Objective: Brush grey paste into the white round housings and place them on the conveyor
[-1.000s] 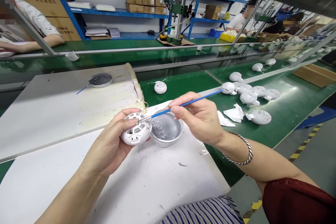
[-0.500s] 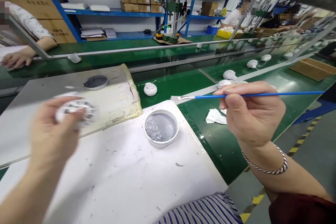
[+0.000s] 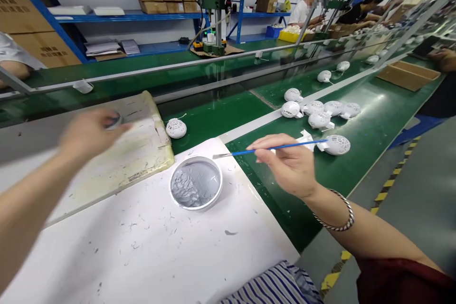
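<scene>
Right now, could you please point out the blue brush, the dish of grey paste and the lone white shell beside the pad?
blue brush (image 3: 242,152): head view, handle near the bristles.
dish of grey paste (image 3: 195,208): head view, near rim.
white shell (image 3: 176,128): head view, vented top.

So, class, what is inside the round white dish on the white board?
The dish holds grey paste, partly smooth, partly ridged. It hides the dish's floor. The brush in the right hand is outside it.
</scene>
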`<state>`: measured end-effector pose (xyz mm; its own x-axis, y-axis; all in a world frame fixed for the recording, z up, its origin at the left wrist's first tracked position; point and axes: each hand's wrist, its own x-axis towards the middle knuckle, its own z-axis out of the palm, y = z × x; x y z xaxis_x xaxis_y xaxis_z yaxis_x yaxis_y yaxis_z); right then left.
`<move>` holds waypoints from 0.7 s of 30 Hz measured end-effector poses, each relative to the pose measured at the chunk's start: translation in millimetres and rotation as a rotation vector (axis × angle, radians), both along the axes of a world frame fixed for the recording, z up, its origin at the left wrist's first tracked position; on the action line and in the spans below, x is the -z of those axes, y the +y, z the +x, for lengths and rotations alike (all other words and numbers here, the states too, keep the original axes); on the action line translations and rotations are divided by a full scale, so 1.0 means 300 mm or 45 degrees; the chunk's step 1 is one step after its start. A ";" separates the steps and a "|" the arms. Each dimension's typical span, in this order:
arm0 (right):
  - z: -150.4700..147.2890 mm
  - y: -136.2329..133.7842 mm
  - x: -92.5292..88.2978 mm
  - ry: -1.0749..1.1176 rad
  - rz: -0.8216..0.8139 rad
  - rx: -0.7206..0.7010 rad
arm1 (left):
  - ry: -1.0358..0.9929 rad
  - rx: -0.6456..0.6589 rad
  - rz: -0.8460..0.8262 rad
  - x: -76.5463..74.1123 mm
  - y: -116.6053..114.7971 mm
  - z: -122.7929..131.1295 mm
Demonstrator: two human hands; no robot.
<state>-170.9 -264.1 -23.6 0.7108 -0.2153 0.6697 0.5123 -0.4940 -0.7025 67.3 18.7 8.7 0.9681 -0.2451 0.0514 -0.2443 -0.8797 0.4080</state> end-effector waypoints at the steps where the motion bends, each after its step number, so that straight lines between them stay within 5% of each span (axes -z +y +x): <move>1: 0.015 0.017 0.008 0.014 -0.039 -0.051 | 0.015 0.014 0.046 0.039 -0.088 0.019; 5: 0.063 0.076 0.035 -0.045 -0.216 -0.206 | 0.125 0.052 0.084 0.163 -0.374 0.082; 9: 0.090 0.100 0.062 -0.076 -0.274 -0.243 | 0.284 0.009 -0.041 0.205 -0.444 0.132; 12: 0.103 0.108 0.080 -0.051 -0.248 -0.258 | 0.377 0.001 -0.291 0.177 -0.391 0.124; 17: 0.110 0.125 0.078 -0.033 -0.136 -0.313 | 0.561 0.020 -1.015 0.047 -0.215 0.015; 21: 0.108 0.132 0.061 0.124 0.204 -0.337 | 0.602 -0.022 -1.495 -0.027 -0.045 -0.078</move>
